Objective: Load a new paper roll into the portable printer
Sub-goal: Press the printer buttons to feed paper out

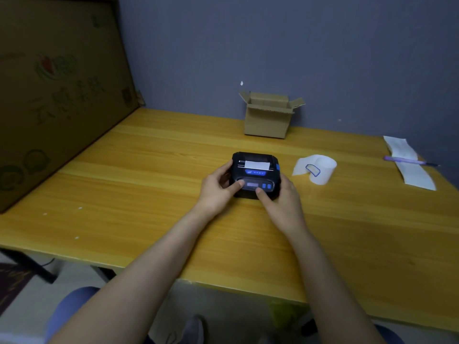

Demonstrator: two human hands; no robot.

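Left hand and right hand both gripping black printer on table, paper poking from slot, loose roll just right.

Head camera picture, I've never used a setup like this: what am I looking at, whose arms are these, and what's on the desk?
The view comes from a camera on the person's head, looking down, so the arms are their own. The left hand and right hand grip a small black printer on the wooden table; white paper shows at its slot. Beside it lies a loose paper roll. Farther right, a pen rests on a paper strip. An open cardboard box stands behind.
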